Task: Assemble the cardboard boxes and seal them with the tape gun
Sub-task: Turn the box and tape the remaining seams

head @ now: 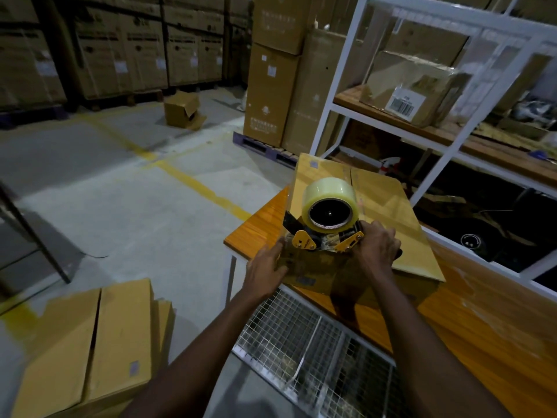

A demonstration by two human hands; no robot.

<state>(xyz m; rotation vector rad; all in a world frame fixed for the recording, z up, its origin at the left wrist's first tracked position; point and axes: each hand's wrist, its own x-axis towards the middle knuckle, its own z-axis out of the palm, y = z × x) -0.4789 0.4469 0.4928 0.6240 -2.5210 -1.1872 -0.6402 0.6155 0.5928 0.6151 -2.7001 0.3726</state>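
Note:
An assembled cardboard box [388, 206] lies on the orange wooden table [259, 227]. On its near end stands the tape gun [327, 227], yellow and black, with a big roll of clear tape on top. My right hand [378, 247] grips the gun's handle at the right side. My left hand [266, 267] presses against the box's near left corner, fingers spread on the cardboard beside the gun's front. A strip of clear tape runs down the box's near face.
Flat unfolded boxes [90, 351] are stacked on the floor at lower left. A wire mesh basket [313, 357] sits below the table edge. White shelving [446, 140] with boxes stands right behind. Stacked cartons [271, 86] and a loose open box [182, 110] stand farther off.

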